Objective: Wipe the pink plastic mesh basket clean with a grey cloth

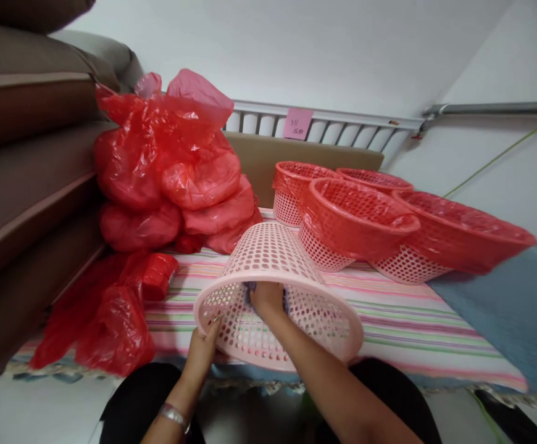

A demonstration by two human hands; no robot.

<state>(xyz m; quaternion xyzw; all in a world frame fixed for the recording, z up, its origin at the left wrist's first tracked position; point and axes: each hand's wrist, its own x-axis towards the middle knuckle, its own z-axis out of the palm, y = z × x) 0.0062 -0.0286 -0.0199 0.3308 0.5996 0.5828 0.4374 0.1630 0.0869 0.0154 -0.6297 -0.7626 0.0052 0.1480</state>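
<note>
A pale pink perforated plastic basket (273, 250) lies on its side on the striped cloth, its wide mouth facing me. My left hand (204, 345) is closed on the left of its rim, thumb inside and the other fingers outside. Through the mouth reaches my right hand (268, 297), pressed against the inside near the bottom. A dark bluish-purple cloth (250, 290) shows around that hand, closed on it. The right fingertips are hidden behind the hand and the rim.
Several pink baskets lined with red plastic bags (324, 213) stand at the back right. On the left, filled red bags (176, 166) are piled beside stacked brown cushions (32, 160), with a loose red bag (115, 327) in front. A blue cover (504, 314) lies at the right.
</note>
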